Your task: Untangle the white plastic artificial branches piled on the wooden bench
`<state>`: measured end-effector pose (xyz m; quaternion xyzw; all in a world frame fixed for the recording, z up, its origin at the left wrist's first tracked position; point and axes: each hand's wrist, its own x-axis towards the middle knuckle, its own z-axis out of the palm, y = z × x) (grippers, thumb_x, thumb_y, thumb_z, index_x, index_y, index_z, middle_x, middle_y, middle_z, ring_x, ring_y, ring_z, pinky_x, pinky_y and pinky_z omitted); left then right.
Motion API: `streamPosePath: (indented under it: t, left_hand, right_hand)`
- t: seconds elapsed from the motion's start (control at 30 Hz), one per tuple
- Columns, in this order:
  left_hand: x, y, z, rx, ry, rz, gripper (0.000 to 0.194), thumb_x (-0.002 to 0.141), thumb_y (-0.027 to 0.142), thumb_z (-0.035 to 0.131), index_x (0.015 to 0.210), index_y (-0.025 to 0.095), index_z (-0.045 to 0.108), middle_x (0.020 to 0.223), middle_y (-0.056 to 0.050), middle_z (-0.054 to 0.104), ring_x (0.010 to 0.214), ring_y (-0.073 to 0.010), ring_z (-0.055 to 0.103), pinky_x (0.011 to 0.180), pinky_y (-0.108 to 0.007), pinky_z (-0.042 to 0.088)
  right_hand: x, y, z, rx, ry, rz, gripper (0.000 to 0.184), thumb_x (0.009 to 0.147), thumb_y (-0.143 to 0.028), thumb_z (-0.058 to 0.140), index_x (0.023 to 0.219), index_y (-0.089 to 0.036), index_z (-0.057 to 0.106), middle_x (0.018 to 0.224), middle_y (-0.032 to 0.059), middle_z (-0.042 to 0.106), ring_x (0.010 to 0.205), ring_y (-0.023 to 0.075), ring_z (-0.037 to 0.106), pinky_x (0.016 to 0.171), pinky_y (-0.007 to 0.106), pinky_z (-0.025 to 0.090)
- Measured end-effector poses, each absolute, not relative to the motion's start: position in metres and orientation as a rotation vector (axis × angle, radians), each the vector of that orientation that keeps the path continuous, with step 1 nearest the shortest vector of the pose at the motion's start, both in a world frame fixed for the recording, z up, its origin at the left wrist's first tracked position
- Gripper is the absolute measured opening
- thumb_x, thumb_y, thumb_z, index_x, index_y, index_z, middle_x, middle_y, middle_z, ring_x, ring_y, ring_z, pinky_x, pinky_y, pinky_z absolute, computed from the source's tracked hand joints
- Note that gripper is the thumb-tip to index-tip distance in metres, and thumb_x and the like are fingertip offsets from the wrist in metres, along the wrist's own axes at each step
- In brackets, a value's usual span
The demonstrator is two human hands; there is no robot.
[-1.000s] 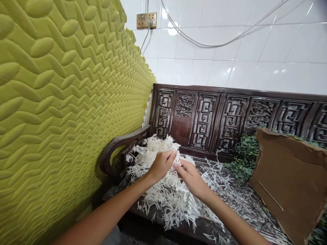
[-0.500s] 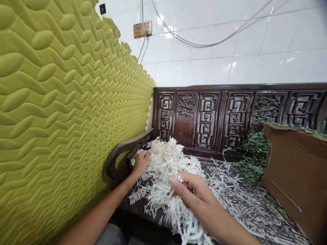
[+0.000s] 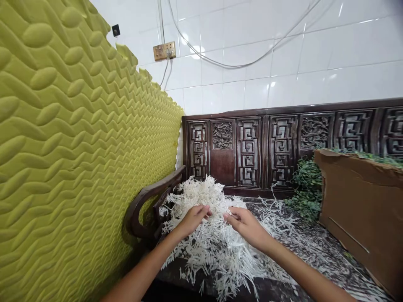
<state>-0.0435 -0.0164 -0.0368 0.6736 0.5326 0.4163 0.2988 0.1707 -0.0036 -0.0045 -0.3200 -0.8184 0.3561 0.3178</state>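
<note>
Head view: white sprigs [image 3: 217, 247] heaped on the settee [image 3: 222, 165] are pinched by the right hand [image 3: 245, 224]; grip by the left hand [image 3: 194, 219] cannot be told. Likely light, springy, best taken by stems.

Worn on the head, looking forward and down over the left hand [image 3: 194, 220] and right hand [image 3: 248, 228] onto the bench [image 3: 176, 267]; facing backrest [image 3: 222, 165] and tiled wall [image 3: 234, 94], close beside the yellow mat [image 3: 78, 167].
</note>
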Motion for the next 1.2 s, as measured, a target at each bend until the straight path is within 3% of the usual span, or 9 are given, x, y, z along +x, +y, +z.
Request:
streamPosePath:
  t: [0.07,0.2,0.37,0.5,0.77,0.97,1.1,1.2]
  left_hand:
    - [-0.033,-0.020,-0.030,1.802,1.293,1.024,0.052,0.089,0.058,0.036,0.091,0.015,0.065,0.093,-0.010,0.065,0.083,-0.0200,0.060,0.064,-0.028,0.050]
    - [-0.023,-0.024,-0.023,1.824,1.123,0.979,0.041,0.078,0.055,0.060,0.071,0.014,0.062,0.066,-0.002,0.059,0.060,-0.0130,0.055,0.057,-0.023,0.046]
    - [-0.035,-0.011,-0.025,1.756,1.169,1.124,0.046,0.074,0.059,0.060,0.066,0.014,0.058,0.055,0.004,0.043,0.046,-0.0080,0.040,0.044,-0.020,0.035]
    - [-0.041,-0.002,-0.031,1.737,1.211,1.177,0.051,0.072,0.064,0.059,0.060,0.014,0.055,0.052,0.005,0.039,0.044,-0.0068,0.033,0.041,-0.020,0.031]
    - [-0.031,0.006,-0.033,1.865,1.380,1.253,0.041,0.076,0.053,0.056,0.059,0.016,0.054,0.055,0.001,0.046,0.055,-0.0129,0.041,0.052,-0.023,0.034]
    - [-0.076,0.007,-0.033,1.783,1.695,1.485,0.038,0.080,0.047,0.047,0.057,0.017,0.054,0.057,-0.001,0.049,0.064,-0.0183,0.048,0.064,-0.029,0.038]
    - [-0.094,0.001,-0.048,1.793,1.690,1.440,0.029,0.073,0.042,0.060,0.061,0.016,0.063,0.064,-0.003,0.057,0.070,-0.0207,0.054,0.072,-0.032,0.042]
    - [-0.081,-0.005,-0.055,1.886,1.591,1.320,0.020,0.065,0.033,0.071,0.078,0.017,0.073,0.088,-0.008,0.064,0.087,-0.0242,0.058,0.083,-0.036,0.044]
  right_hand:
    - [0.170,0.001,-0.008,-0.859,-2.149,0.905,0.039,0.090,-0.048,0.046,0.063,-0.021,0.037,0.055,-0.0067,0.032,0.050,0.0112,0.030,0.049,0.025,0.022]
    - [0.167,0.005,-0.012,-0.870,-2.143,0.869,0.040,0.088,-0.048,0.048,0.060,-0.021,0.039,0.055,-0.0059,0.033,0.051,0.0123,0.032,0.050,0.025,0.023]
    - [0.159,-0.007,-0.006,-0.808,-2.226,0.827,0.035,0.091,-0.045,0.044,0.066,-0.021,0.051,0.056,-0.0026,0.045,0.050,0.0143,0.037,0.048,0.026,0.025]
    - [0.152,-0.013,-0.003,-0.768,-2.238,0.699,0.035,0.091,-0.040,0.046,0.061,-0.022,0.047,0.055,-0.0009,0.046,0.050,0.0152,0.037,0.048,0.027,0.023]
    - [0.151,-0.008,-0.005,-0.747,-2.162,0.665,0.035,0.087,-0.038,0.051,0.058,-0.022,0.043,0.052,-0.0016,0.042,0.048,0.0151,0.034,0.048,0.028,0.020]
    - [0.153,-0.060,0.031,-0.707,-2.216,0.792,0.037,0.093,-0.046,0.042,0.065,-0.022,0.046,0.062,0.0003,0.049,0.057,0.0177,0.044,0.055,0.029,0.031]
    - [0.165,-0.070,0.042,-0.725,-2.128,0.855,0.041,0.092,-0.054,0.039,0.067,-0.022,0.046,0.059,-0.0013,0.045,0.056,0.0172,0.042,0.053,0.029,0.030]
    - [0.177,-0.053,0.034,-0.787,-2.091,0.900,0.042,0.092,-0.056,0.037,0.071,-0.021,0.051,0.061,-0.0011,0.045,0.057,0.0171,0.041,0.055,0.029,0.030]
